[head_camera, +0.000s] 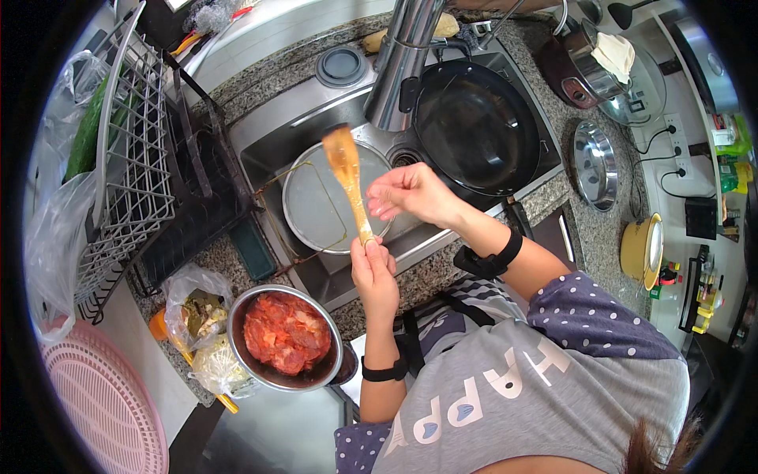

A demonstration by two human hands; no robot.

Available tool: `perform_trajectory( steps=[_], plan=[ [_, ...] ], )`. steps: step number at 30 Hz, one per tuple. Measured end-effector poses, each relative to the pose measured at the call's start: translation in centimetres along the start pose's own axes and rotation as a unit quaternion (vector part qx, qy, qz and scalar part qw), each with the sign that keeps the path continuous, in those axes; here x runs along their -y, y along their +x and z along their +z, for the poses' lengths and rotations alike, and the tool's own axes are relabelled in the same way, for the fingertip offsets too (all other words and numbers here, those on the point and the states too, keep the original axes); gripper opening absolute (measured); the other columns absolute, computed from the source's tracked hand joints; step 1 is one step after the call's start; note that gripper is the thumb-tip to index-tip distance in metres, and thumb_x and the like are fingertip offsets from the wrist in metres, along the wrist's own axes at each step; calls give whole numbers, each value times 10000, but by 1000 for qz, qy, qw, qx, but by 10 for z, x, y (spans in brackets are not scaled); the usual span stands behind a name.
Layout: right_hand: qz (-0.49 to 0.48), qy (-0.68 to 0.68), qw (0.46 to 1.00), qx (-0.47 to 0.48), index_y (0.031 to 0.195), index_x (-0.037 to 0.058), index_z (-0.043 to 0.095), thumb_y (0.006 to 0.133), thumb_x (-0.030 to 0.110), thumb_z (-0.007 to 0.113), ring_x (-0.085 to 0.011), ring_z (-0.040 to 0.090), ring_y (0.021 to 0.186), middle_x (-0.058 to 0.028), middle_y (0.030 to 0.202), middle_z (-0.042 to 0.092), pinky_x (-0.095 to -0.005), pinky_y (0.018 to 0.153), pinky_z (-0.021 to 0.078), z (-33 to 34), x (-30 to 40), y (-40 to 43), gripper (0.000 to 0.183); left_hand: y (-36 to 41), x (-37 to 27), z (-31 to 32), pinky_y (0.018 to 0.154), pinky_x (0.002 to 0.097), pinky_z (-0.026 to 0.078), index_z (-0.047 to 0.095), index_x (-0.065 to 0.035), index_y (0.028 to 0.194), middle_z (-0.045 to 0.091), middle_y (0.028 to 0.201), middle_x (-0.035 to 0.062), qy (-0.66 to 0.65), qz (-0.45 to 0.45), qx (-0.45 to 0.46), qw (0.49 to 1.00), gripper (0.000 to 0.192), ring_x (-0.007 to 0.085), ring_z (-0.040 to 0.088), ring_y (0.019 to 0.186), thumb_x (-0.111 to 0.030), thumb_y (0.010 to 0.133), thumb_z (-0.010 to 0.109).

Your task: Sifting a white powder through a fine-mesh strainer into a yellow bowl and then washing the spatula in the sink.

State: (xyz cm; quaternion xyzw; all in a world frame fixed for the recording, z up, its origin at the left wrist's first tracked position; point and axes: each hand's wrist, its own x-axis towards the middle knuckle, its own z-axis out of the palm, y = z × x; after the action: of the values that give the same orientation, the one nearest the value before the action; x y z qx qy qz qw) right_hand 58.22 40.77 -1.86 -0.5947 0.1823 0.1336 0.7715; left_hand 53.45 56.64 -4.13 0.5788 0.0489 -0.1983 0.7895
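A wet wooden spatula (342, 157) stands out over the sink (314, 266), its darkened blade end pointing away from me. My left hand (374, 269) grips the lower end of its handle. Close to the right side of the handle, my right hand (408, 195) has loosely bent fingers and holds nothing visible; whether a fingertip touches the wood is unclear. Below the spatula lies a round, pale lid or shallow pan (308, 201) in the basin. A large black wok (479, 130) rests at the sink's right side, beyond the chrome faucet (394, 77).
A metal bowl of raw red meat (287, 335) is at the lower left, beside plastic bags of food (201, 308). The dish rack (136, 136) rises at left, above a pink plastic basket (106, 403). On the right counter are a shiny steel bowl (595, 166) and a yellow pot (641, 252).
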Motion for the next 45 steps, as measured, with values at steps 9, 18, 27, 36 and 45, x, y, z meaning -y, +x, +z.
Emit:
perform_trajectory(
  steps=[9,18,27,36,45],
  plan=[
    [2,110,992,67,1134,-38,607,944,154,562,-224,662,957,-163,1056,661,-347,853,547,2,25,-13,274,-6,-16,-11,537,217,302,474,-93,967,349,687,-32,-145,-75,26,986,167,81,347,590,-244,1008,415],
    [10,62,997,-40,1081,-23,637,905,158,630,-204,680,884,-135,986,684,-314,795,560,8,24,-13,253,-21,-14,-10,510,205,288,470,-78,966,346,683,-33,-76,-27,22,997,181,66,337,566,-232,1017,390],
    [-24,145,983,-108,982,-26,674,835,176,721,-181,685,831,-123,929,695,-299,732,570,33,17,-13,254,-33,-11,-10,562,280,405,507,7,1040,528,734,76,326,122,-76,934,202,136,489,611,-164,998,409],
    [80,290,954,6,1092,-9,598,844,136,704,-183,660,933,-103,1026,664,-300,810,554,7,0,-11,307,-37,-7,-20,632,331,453,544,28,1207,612,837,118,365,205,-45,907,297,190,543,667,-123,975,434],
    [7,204,979,12,1063,-31,614,874,82,649,-202,675,886,-117,982,675,-319,827,557,5,-2,-24,223,-38,-6,-15,596,257,388,511,24,1233,460,871,66,389,241,-102,883,301,114,430,662,-131,990,426]
  ],
)
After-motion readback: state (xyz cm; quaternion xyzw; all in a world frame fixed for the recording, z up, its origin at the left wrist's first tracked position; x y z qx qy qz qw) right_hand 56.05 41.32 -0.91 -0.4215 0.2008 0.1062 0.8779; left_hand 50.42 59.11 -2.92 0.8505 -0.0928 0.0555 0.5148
